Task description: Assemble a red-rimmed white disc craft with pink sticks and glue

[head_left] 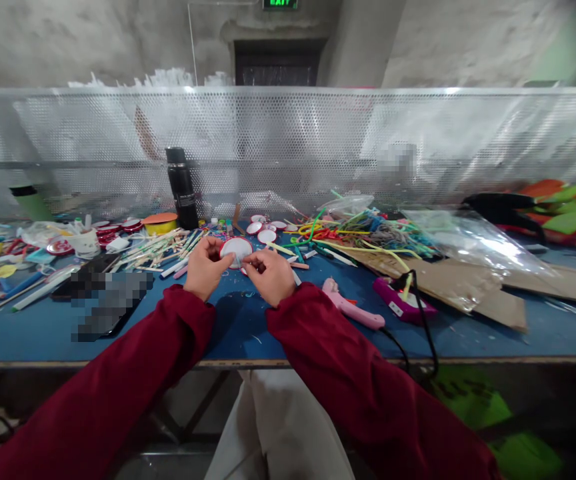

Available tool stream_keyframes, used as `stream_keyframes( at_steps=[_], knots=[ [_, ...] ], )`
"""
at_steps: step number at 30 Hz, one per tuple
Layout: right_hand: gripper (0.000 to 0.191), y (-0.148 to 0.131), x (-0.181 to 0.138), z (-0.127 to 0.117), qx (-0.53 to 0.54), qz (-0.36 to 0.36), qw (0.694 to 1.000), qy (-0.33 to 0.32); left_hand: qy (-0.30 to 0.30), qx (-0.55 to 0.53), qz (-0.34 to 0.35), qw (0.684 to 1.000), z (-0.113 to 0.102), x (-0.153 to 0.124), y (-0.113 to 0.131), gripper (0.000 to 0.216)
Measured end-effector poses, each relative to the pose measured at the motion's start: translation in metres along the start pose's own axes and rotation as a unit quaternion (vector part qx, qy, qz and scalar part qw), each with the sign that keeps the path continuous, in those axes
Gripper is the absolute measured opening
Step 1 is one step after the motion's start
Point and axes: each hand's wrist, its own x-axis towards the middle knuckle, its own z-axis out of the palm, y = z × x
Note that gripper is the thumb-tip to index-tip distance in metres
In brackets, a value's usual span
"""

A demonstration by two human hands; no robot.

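Between both hands, a little above the blue tabletop, is a round white disc with a red rim (236, 247). My left hand (205, 267) grips the disc's left edge between thumb and fingers. The fingers of my right hand (271, 272) are pinched together at its lower right edge; whether something small is between them is too fine to make out. Similar white discs (267, 236) lie just behind my hands. To the right of my right hand rests a pink glue gun (352, 305) with a black cord.
A black bottle (182, 190) stands at the back. Pale sticks (151, 248) and two dark phones (118, 303) lie left. Right are tangled coloured cords (383, 230), a purple box (403, 300), cardboard (498, 307) and clear plastic (483, 247). A perforated metal screen (293, 147) borders the table.
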Motion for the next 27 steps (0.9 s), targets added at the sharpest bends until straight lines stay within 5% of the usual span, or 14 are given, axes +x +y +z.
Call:
stream_keyframes(
  at_steps=[16,27],
  knots=[
    [0.008,-0.0044,-0.0015,0.0027,0.005,-0.013,0.999,0.029,0.065,-0.056,-0.02,0.996,0.0046,-0.0022,0.0013,0.036],
    [0.016,-0.0033,-0.0017,0.0007,0.016,-0.052,0.997,0.048,0.032,-0.039,-0.019,0.999,0.0022,-0.0003,0.0004,0.035]
  ],
)
